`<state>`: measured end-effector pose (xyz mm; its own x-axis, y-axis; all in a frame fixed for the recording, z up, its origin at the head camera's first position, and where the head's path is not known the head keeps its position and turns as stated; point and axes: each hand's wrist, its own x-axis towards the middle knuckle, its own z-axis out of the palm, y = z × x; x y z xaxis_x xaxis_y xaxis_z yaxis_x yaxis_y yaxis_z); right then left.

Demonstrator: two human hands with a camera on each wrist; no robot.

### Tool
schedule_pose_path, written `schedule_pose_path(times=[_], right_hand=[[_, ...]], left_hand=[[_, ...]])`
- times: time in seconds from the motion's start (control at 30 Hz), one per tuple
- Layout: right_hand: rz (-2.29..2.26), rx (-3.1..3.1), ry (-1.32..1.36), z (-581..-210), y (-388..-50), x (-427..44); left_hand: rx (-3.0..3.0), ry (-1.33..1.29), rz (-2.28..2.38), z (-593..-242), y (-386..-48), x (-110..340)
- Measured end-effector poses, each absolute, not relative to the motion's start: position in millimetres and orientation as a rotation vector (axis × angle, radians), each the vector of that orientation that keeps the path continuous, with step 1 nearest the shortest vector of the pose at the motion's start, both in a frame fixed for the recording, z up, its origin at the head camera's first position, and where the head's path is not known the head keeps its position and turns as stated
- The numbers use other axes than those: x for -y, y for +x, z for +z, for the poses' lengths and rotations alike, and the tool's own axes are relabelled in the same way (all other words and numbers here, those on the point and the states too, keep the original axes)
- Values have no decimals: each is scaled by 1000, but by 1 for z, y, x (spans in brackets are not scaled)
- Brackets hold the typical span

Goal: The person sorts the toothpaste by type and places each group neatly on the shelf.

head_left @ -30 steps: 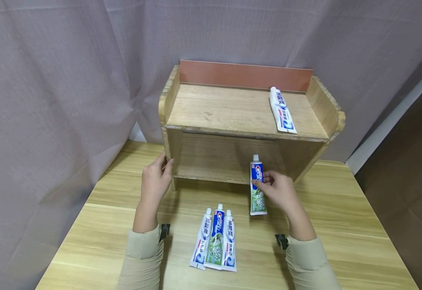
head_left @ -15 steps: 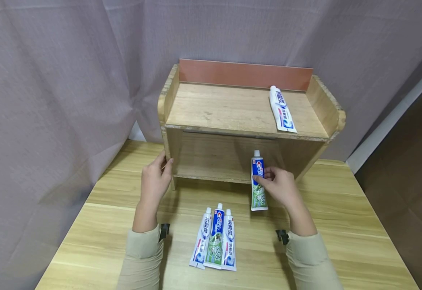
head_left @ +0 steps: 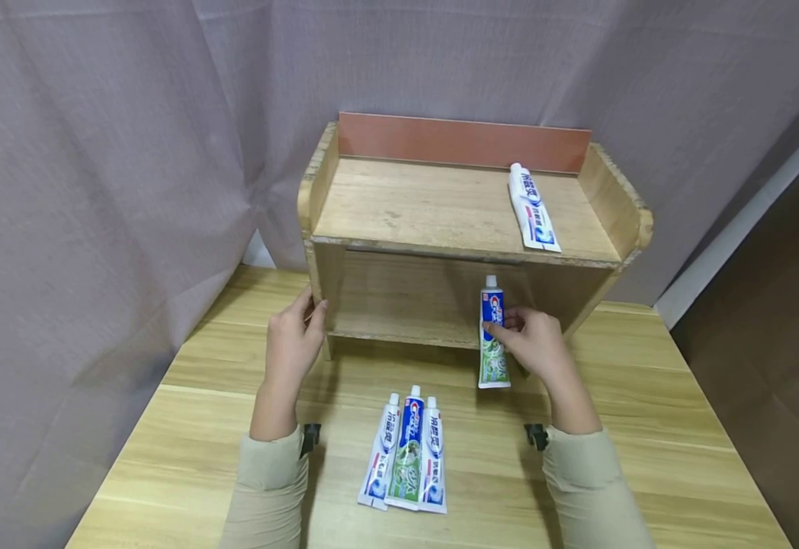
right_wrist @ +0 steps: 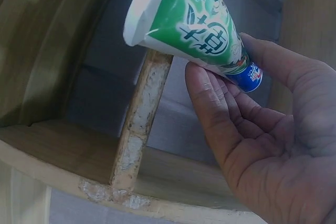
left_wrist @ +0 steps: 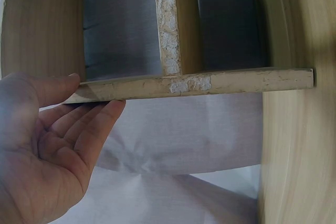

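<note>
My right hand (head_left: 537, 343) pinches a blue and green Crest toothpaste tube (head_left: 493, 358) between thumb and fingers, cap upward, in front of the lower shelf's right part. The right wrist view shows the held tube's green lower end (right_wrist: 194, 24) close up. On the left, my left hand (head_left: 293, 332) grips the front edge of the wooden shelf's side panel (left_wrist: 147, 86), thumb on one face and fingers on the other. A white toothpaste tube (head_left: 534, 210) lies on the top shelf (head_left: 413, 198), toward its right end.
On the table (head_left: 214, 427) in front of the shelf, a Crest tube (head_left: 409, 450) lies between a white tube (head_left: 381, 454) on its left and another white tube (head_left: 433, 457) on its right. Behind the shelf hangs a grey curtain (head_left: 166, 152).
My right hand has carried the Crest tube upward and slightly right, closer to the lower shelf. My left hand keeps its hold on the side panel.
</note>
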<state>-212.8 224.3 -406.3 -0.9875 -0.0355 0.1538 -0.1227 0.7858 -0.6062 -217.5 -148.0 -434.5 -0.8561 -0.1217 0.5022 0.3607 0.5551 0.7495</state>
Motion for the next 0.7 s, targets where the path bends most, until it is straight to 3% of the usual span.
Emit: schedule_pose_path(times=[0.7], right_hand=[[909,2859,125,-400,-232,-234]], left_hand=[[2263,-214,-1266,-435,-217,148]])
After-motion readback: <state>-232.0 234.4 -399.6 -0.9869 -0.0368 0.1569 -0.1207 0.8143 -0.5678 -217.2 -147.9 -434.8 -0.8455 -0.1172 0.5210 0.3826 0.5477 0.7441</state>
